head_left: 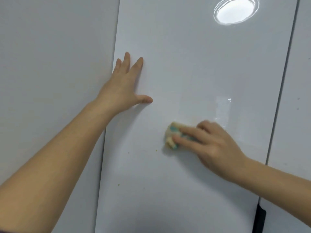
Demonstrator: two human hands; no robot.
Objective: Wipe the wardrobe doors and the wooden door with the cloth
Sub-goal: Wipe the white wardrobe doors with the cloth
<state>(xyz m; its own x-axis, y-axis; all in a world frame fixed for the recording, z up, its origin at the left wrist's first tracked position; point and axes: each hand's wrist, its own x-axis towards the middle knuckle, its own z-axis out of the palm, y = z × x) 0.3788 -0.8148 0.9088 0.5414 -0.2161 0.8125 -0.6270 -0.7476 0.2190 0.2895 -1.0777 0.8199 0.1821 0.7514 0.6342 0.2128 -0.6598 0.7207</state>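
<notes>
Left forearm enters from 7 o'clock. Glossy white door fills the centre (lamp glare at 1 o'clock). Left hand lies flat on it at 10 o'clock, fingers spread straight. Right hand, at 4 o'clock, presses a small bunched yellow-and-teal cloth against the door, fingers nearly straight over it.

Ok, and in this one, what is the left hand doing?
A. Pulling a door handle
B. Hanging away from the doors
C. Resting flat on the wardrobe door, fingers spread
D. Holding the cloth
C: the left hand lies flat with its fingers spread on the white wardrobe door, near its left edge, while the right hand presses the cloth against the same door lower down.
</notes>
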